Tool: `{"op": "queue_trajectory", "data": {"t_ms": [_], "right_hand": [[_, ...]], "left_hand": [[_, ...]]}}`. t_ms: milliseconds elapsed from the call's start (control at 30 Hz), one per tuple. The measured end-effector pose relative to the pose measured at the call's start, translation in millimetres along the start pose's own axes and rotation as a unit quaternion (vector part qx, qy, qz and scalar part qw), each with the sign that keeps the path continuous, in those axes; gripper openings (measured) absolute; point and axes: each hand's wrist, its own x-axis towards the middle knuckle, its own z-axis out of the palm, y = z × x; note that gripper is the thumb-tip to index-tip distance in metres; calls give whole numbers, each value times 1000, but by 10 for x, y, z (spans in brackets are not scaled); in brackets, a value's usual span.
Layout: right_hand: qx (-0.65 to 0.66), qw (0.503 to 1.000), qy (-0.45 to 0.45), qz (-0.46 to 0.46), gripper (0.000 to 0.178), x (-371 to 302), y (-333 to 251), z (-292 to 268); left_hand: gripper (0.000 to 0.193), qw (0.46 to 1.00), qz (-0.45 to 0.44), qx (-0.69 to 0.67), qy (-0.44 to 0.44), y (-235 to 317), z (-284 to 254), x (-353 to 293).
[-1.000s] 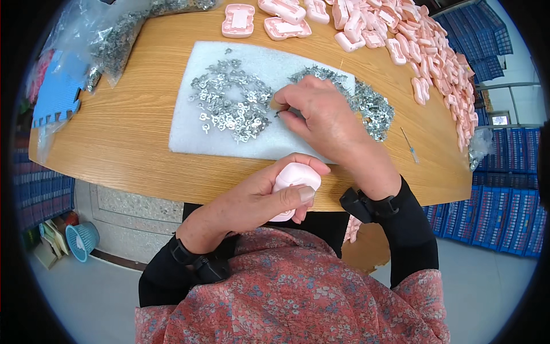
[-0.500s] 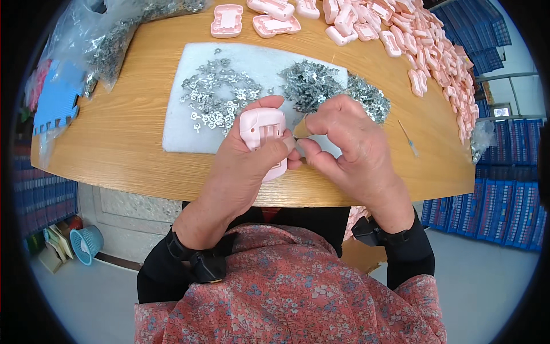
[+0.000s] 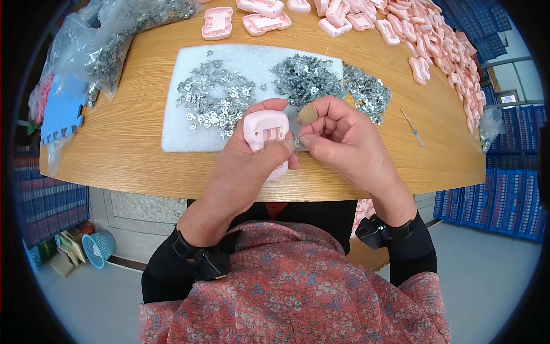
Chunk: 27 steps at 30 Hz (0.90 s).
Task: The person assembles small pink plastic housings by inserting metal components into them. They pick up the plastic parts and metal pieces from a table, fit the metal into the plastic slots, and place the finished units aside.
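My left hand point(image 3: 246, 149) is closed round a pale pink plastic casing point(image 3: 265, 123), its recessed compartment facing up and my thumb lying across it. Beside that thumb, my right hand point(image 3: 346, 137) pinches a small metal piece point(image 3: 297, 141) between thumb and index finger, mostly hidden by the fingertips. A tan covering point(image 3: 307, 114) wraps the tip of the right index finger. Beyond both hands, a white foam sheet point(image 3: 172, 123) carries loose flat metal pieces point(image 3: 215, 94) on its left. A denser heap of metal pieces point(image 3: 306, 79) lies on its right.
More metal pieces point(image 3: 366, 94) spill past the sheet's right edge. A thin tool point(image 3: 411, 127) lies on the wooden table point(image 3: 132, 166). Pink casings point(image 3: 444, 71) pile up at the far right, several more point(image 3: 217, 24) at the back. A clear bag of metal parts point(image 3: 109, 63) stands far left.
My right index finger has lifted slightly away from the casing, and the right hand has turned a little. The left hand keeps its hold on the casing. The whole view has shifted slightly.
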Motion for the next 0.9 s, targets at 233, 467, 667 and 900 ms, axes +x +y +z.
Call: {"op": "queue_trajectory", "data": {"t_ms": [233, 467, 667, 900], "right_hand": [[-100, 983, 38, -146, 20, 15, -15, 49], [-320, 919, 49, -228, 19, 25, 3, 161], [-403, 864, 44, -298, 22, 39, 32, 154], [-437, 854, 48, -280, 25, -2, -13, 149]], "left_hand": [[56, 961, -156, -217, -76, 44, -62, 41], [60, 953, -211, -208, -68, 36, -44, 5], [56, 966, -228, -119, -41, 30, 23, 11], [58, 969, -229, -83, -30, 7, 56, 26]]}}
